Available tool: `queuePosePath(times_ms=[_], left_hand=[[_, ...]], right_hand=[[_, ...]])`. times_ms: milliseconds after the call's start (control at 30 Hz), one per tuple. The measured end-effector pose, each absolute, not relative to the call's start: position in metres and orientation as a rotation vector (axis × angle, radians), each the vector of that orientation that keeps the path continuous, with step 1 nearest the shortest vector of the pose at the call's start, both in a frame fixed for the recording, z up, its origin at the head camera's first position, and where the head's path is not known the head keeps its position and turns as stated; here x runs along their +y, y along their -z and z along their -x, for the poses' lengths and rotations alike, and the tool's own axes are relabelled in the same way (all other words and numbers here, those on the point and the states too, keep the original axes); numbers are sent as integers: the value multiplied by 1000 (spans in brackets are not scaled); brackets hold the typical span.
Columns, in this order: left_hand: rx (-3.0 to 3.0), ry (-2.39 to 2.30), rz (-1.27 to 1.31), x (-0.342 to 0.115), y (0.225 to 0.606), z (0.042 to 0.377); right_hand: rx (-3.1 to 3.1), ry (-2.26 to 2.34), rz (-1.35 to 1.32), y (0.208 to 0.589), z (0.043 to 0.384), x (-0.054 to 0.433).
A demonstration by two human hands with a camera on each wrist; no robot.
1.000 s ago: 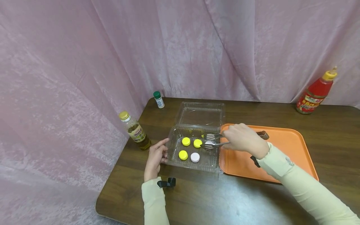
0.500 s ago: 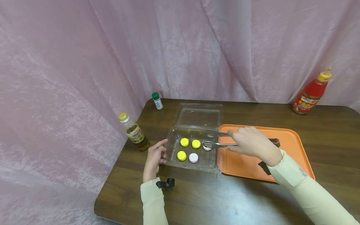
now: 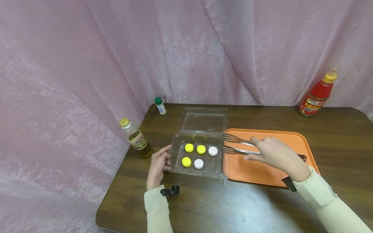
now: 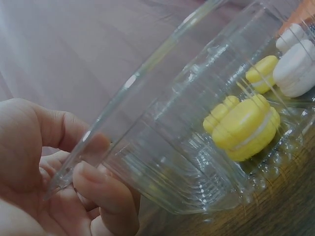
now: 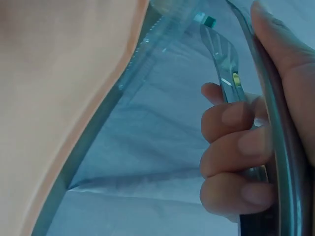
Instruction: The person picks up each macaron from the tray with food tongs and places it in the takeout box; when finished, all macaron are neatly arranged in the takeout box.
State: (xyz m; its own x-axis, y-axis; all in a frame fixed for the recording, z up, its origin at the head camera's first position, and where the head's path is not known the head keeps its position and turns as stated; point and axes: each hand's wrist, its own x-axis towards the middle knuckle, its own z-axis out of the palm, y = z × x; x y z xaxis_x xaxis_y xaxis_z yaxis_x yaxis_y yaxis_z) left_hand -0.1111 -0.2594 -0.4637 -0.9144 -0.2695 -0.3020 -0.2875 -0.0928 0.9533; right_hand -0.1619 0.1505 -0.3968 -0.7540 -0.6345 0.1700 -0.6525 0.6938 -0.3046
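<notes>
My left hand (image 3: 158, 166) pinches the left rim of a clear plastic food container (image 3: 201, 175); in the left wrist view its thumb and fingers (image 4: 110, 189) close on the rim. Inside lie three yellow macarons, such as one at the front left (image 3: 186, 162), and two white ones, one at the front (image 3: 198, 164) and one at the back right (image 3: 212, 151). My right hand (image 3: 274, 155) grips metal tongs (image 3: 240, 151) with fork-like ends. The tongs' arms stand apart with nothing between them, over the orange tray (image 3: 250, 171), tips at the container's right edge.
The container's hinged lid (image 3: 205, 122) lies folded back behind it. An oil bottle (image 3: 137, 140) stands left of my left hand, and a green-capped shaker (image 3: 160, 106) at the back left. A red sauce bottle (image 3: 316, 97) is at the back right, before a pink curtain (image 3: 186, 55).
My right hand has drawn the tongs rightward out of the container and over the tray. The back-right white macaron, earlier overlapped by the tongs, now shows whole. My left hand keeps its hold.
</notes>
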Motion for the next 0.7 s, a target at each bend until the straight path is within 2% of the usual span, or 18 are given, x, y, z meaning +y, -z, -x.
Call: queuePosePath(times_ms=[700], left_hand=[[2122,-2194,664,-259,464,111]], right_hand=[[-2869,-575,-914,420,132,185]])
